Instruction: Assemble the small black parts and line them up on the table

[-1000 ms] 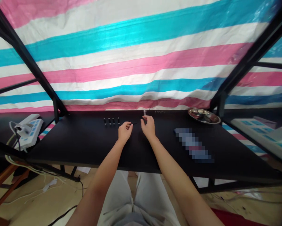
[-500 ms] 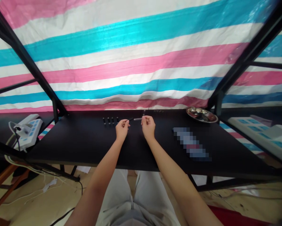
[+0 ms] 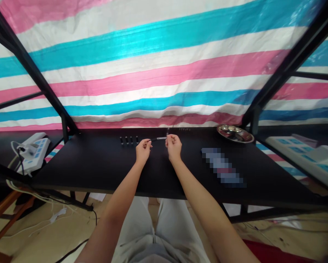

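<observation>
My left hand [image 3: 143,151], fingers closed in a pinch, holds a thin black rod [image 3: 154,140] that looks like a pen part. Opposite it, my right hand [image 3: 174,147] pinches the far end of a slim clear tube [image 3: 161,138], like a pen barrel. Rod and tube are in line and meet between the hands, just above the black table; whether the rod sits inside the tube is too small to tell. Left of my left hand, several short black cylinders with pale ends [image 3: 127,140] form a row. A small piece [image 3: 168,129] lies just beyond my right hand.
Several tiny pieces [image 3: 184,129] lie along the back edge of the table [image 3: 98,164]. A shiny metal dish [image 3: 235,133] is at the back right, with a blurred-out flat object [image 3: 222,168] in front. White power strips [image 3: 36,155] stand at the left, near black frame posts.
The black rod and clear tube, a little apart before, now meet end to end or overlap. Both hands have shifted very slightly right.
</observation>
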Tool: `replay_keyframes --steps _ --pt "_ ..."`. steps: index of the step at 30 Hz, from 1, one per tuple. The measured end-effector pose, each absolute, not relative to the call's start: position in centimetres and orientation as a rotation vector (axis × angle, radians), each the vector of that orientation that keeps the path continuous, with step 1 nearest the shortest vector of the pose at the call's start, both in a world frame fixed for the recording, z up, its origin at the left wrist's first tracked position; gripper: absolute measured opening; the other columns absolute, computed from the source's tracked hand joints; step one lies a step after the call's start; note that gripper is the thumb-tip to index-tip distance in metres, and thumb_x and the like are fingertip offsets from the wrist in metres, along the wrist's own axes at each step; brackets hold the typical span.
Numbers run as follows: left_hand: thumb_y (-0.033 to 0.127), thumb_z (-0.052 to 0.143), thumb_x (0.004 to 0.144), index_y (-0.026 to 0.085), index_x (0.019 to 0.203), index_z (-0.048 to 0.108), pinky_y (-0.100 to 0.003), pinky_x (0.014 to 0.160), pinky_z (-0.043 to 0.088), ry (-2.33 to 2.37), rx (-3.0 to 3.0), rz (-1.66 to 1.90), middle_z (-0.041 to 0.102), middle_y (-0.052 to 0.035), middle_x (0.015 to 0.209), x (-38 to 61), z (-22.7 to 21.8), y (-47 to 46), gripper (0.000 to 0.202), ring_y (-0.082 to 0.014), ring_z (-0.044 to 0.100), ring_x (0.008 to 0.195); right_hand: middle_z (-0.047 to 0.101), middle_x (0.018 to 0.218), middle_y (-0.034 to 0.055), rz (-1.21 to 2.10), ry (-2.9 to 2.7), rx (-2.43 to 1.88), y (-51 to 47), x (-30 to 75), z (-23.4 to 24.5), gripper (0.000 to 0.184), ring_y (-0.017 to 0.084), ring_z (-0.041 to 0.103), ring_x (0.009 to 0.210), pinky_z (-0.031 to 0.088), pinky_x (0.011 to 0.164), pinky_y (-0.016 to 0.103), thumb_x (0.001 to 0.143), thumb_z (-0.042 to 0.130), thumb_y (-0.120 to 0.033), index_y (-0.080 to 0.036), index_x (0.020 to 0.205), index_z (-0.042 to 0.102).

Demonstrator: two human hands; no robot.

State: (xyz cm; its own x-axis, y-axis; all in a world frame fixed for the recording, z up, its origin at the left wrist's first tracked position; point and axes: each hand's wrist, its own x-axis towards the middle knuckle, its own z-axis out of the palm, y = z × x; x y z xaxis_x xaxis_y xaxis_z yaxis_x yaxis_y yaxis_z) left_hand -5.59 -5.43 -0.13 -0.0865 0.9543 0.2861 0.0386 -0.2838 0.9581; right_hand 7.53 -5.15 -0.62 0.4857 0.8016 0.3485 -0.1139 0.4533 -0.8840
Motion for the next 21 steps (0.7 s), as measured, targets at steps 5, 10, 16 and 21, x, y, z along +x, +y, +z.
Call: replay_keyframes --steps 5,10,16,21 --pt "0.035 0.059 0.072 0.013 0.083 0.060 -0.019 0.047 0.041 1.114 1.385 1.480 0.058 -0.0008 0.060 -5.51 0.17 -5.67 0.024 -0.0067 0.048 0.046 0.041 0.049 -0.0077 0.791 -0.817 -0.897 -4.84 7.68 -0.87 0.031 0.006 0.037 0.043 0.029 0.041 0.020 0.069 0.059 -0.048 -0.019 0.074 0.048" --pt "0.035 0.058 0.073 0.013 0.085 0.060 -0.019 0.046 0.041 1.115 1.387 1.489 0.058 -0.0007 0.060 -5.52 0.22 -5.70 0.025 -0.0067 0.048 0.046 0.042 0.051 -0.0073 0.821 -0.837 -0.915 -4.64 7.77 -1.20 0.029 0.006 0.038 0.043 0.031 0.043 0.021 0.070 0.059 -0.045 -0.019 0.074 0.048" --pt "0.037 0.058 0.072 0.014 0.087 0.060 -0.020 0.047 0.042 1.127 1.435 1.469 0.058 -0.0009 0.062 -5.50 -0.24 -5.55 0.027 -0.0073 0.049 0.048 0.044 0.053 -0.0062 0.682 -0.931 -1.019 -4.90 7.90 -1.20 0.029 0.007 0.039 0.046 0.032 0.045 0.021 0.074 0.054 -0.047 -0.019 0.077 0.048" --pt "0.039 0.057 0.074 0.014 0.089 0.061 -0.020 0.047 0.043 1.124 1.493 1.461 0.058 -0.0013 0.063 -5.60 -0.74 -5.26 0.030 -0.0078 0.050 0.048 0.042 0.053 -0.0059 0.619 -0.984 -1.094 -4.88 8.02 -1.46 0.028 0.009 0.040 0.047 0.033 0.047 0.022 0.077 0.048 -0.048 -0.019 0.078 0.047"
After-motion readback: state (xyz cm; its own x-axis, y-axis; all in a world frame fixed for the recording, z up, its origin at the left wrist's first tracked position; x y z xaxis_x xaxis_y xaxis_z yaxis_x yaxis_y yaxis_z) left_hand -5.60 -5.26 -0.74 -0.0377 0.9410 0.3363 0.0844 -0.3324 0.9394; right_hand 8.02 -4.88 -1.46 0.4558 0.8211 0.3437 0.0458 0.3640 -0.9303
